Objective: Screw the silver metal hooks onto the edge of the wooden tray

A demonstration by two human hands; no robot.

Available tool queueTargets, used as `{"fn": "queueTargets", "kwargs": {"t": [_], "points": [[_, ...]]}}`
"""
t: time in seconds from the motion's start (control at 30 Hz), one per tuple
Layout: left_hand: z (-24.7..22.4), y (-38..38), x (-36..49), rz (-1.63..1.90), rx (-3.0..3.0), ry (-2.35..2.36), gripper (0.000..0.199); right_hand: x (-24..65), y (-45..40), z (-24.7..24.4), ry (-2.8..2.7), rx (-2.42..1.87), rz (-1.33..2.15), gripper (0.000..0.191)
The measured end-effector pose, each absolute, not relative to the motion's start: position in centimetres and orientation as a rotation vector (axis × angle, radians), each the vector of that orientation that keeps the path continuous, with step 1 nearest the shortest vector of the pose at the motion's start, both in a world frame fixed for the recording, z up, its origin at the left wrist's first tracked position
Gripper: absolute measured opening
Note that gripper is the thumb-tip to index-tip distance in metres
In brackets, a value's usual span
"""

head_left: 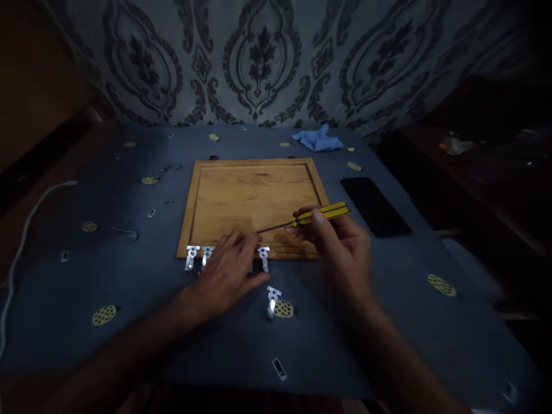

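A wooden board (pixel 259 195) with a raised rim lies on the blue patterned cloth. Along its near edge are several silver metal hooks (pixel 264 259); another hook (pixel 272 302) lies loose on the cloth in front. My right hand (pixel 340 247) is closed around the yellow handle of a screwdriver (pixel 321 215), whose shaft points left toward my left hand. The left hand (pixel 230 264) rests over the board's near edge, covering part of the hook row. Its fingertips are near the screwdriver tip, and whatever they hold is hidden.
On the right of the cloth (pixel 142 276) lies a black phone (pixel 375 207). A crumpled blue rag (pixel 318 139) sits at the back, before a patterned wall (pixel 259 57). A white cable (pixel 26 230) runs down the left side. Two small curved pieces (pixel 126 233) lie left of the board.
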State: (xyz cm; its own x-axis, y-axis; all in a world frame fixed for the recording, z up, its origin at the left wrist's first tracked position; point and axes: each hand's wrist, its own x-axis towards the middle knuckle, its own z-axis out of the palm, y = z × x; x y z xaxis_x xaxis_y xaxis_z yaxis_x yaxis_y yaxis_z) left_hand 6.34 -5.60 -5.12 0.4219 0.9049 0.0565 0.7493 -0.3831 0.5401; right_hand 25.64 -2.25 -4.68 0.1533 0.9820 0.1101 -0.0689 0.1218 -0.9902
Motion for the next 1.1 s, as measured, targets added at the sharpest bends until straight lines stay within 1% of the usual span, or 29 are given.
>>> {"fn": "queueTargets", "kwargs": {"t": [0.1, 0.23, 0.33, 0.53, 0.67, 0.8, 0.93, 1.1], "points": [[-4.9, -5.6, 6.5, 0.456, 2.221, 1.409, 0.042, 25.9, -1.9, -5.0, -1.105, -1.243, 1.095, 0.045], [-4.9, -5.5, 6.7, 0.431, 2.211, 1.408, 0.042, 26.0, -1.0, -5.3, -1.083, -1.231, 1.062, 0.046], [-4.8, -5.4, 6.7, 0.394, 2.211, 1.404, 0.046, 25.7, 0.1, -5.8, -1.015, -1.227, 1.085, 0.048], [-4.2, -5.3, 6.8, 0.352, 2.217, 1.375, 0.045, 24.6, 3.0, -7.0, -0.911, -1.197, 1.262, 0.053], [-4.4, -5.1, 6.8, 0.339, 2.237, 1.394, 0.048, 23.5, 4.4, -7.5, -0.936, -1.146, 1.423, 0.047], [-4.5, -5.0, 6.8, 0.325, 2.291, 1.384, 0.047, 22.7, 5.0, -7.7, -0.999, -1.118, 1.489, 0.042], [-4.2, -5.0, 6.8, 0.312, 2.335, 1.376, 0.048, 22.2, 4.9, -7.3, -1.141, -1.137, 1.45, 0.042], [-4.2, -5.0, 6.7, 0.322, 2.356, 1.369, 0.052, 19.5, 5.8, -5.7, -1.56, -1.09, 1.298, 0.031]]}}
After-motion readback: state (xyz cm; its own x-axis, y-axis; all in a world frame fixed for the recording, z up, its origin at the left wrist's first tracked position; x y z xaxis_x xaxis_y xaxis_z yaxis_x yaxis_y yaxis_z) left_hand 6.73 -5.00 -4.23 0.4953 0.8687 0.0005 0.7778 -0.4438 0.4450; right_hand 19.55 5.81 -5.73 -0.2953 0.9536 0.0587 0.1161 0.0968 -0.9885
